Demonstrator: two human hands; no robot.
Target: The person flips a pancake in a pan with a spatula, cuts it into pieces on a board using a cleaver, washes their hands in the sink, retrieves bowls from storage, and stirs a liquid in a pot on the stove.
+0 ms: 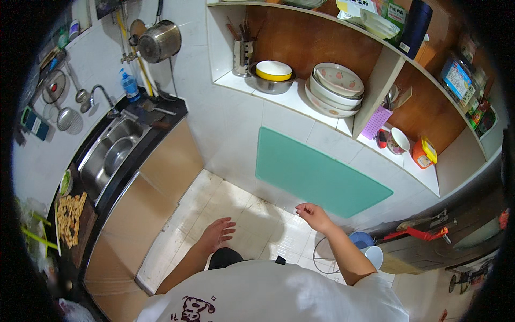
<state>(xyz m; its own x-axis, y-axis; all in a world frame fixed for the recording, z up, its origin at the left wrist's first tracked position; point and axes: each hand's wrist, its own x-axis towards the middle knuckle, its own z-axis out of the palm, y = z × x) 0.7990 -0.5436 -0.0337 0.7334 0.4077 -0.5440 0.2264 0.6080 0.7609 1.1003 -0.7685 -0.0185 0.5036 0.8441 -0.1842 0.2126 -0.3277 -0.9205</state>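
Note:
My left hand, fingers apart and holding nothing, is low in front of me above the tiled floor. To its right my right hand is raised with loosely curled fingers, also holding nothing that I can see. It is nearest to a green rectangular board against the tiled wall. Above the board, a wall shelf holds stacked bowls, a yellow-rimmed bowl in a metal bowl and a steel utensil holder.
At the left a black counter carries a steel sink, a blue soap bottle and strips of food on a dark board. A pot hangs on the wall. Blue buckets and a door are at the right.

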